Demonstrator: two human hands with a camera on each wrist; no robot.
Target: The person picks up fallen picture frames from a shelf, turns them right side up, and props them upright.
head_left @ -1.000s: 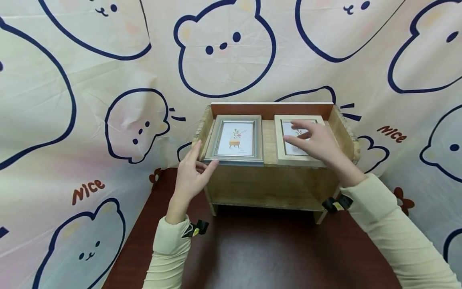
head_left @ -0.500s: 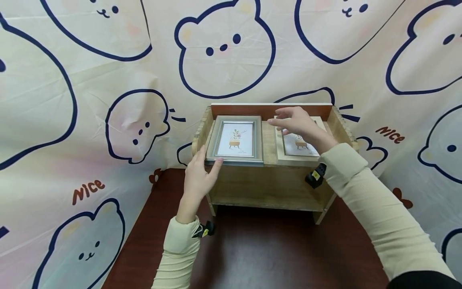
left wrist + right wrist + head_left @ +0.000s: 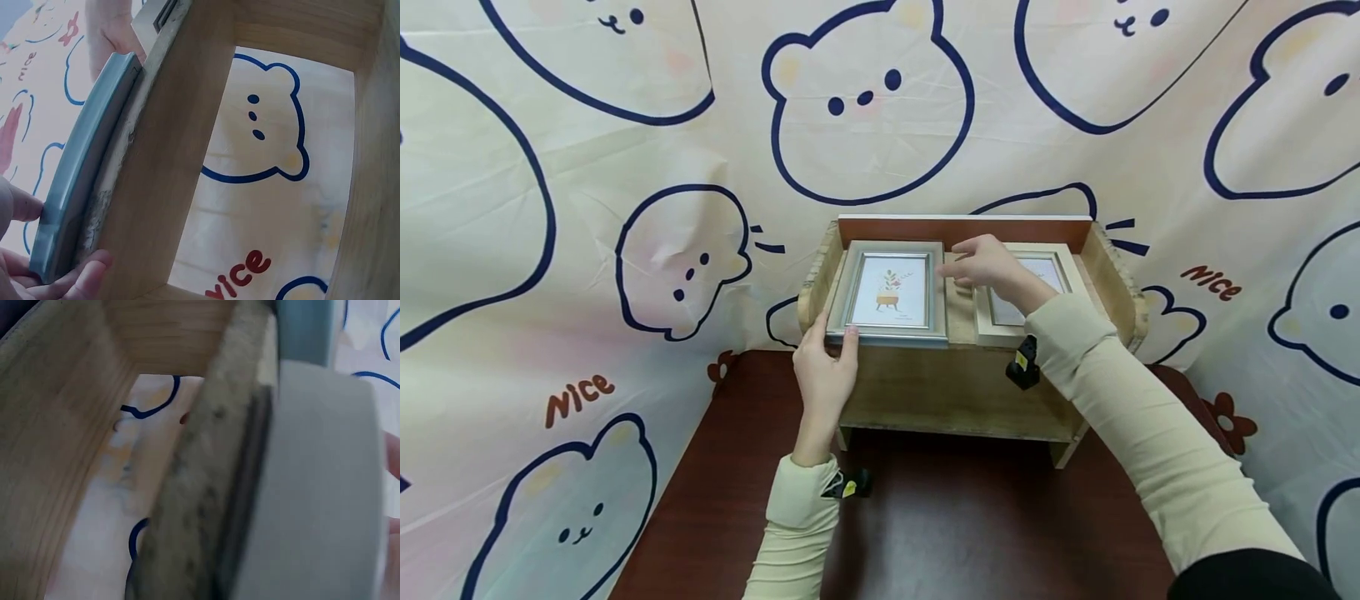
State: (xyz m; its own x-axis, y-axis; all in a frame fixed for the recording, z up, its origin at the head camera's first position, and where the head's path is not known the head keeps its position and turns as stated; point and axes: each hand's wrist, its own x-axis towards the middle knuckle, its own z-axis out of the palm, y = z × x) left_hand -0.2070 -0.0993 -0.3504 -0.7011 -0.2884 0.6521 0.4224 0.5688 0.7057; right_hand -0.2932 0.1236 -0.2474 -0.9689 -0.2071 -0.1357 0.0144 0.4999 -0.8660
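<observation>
A grey picture frame (image 3: 936, 292) with a plant print lies face up on the left of a small wooden shelf's top. My left hand (image 3: 824, 375) grips its front left corner; in the left wrist view the thumb (image 3: 24, 205) lies against the frame and fingertips (image 3: 90, 275) curl at its end. My right hand (image 3: 992, 271) reaches over a cream picture frame (image 3: 1000, 335) on the right, hiding part of it. Its fingers are loosely bent, with tips at the grey frame's right edge; contact there cannot be made out.
The wooden shelf (image 3: 955, 387) has raised sides and a reddish-brown back panel (image 3: 962, 227). It stands on a dark red-brown table (image 3: 955, 517). A cloth (image 3: 700, 150) with cartoon animals hangs behind. Each wrist carries a small black camera.
My right hand has moved left from above the cream frame to the grey frame's right edge. My left hand has shifted slightly right and taken hold of the grey frame's corner.
</observation>
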